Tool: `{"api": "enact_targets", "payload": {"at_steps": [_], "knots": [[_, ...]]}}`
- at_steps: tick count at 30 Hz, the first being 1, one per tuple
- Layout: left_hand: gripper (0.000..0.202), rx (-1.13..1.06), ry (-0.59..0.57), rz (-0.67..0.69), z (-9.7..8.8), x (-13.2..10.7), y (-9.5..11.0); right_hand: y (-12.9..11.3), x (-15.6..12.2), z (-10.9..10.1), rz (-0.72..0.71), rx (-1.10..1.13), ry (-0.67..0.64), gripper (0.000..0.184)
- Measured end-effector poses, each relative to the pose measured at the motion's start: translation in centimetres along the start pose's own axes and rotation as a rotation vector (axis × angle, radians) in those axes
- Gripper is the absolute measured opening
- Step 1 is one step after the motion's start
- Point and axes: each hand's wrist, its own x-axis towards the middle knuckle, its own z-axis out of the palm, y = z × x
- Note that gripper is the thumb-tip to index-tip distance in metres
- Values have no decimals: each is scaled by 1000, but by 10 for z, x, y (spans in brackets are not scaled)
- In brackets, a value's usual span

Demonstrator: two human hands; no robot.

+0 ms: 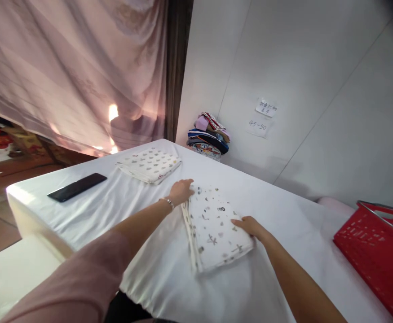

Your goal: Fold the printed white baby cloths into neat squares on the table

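Note:
A folded white cloth (pixel 216 229) with small scattered prints lies on the white-covered table (pixel 142 211) in front of me, its stacked layers showing along the left edge. My left hand (pixel 180 192), with a bracelet at the wrist, grips its far left corner. On the right edge, my right hand (pixel 252 226) has the thumb on top of the cloth and the other fingers mostly hidden beneath or behind it. Farther back to the left lies a second folded white cloth (pixel 152 164) with a grey pattern, apart from both hands.
A black phone-like slab (pixel 77 186) lies near the table's left end. Several folded fabrics form a stack (pixel 209 137) at the far edge by the wall. A red plastic basket (pixel 378 251) with a metal handle stands at right. A pink curtain (pixel 81 67) hangs behind.

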Motion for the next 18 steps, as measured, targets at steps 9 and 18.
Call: {"api": "enact_targets", "payload": {"at_steps": [9, 18], "knots": [[69, -17, 42, -129, 42, 14, -5, 9, -30, 29, -45, 213, 33, 45], [70, -172, 61, -125, 64, -27, -18, -7, -34, 29, -67, 194, 80, 36]]}}
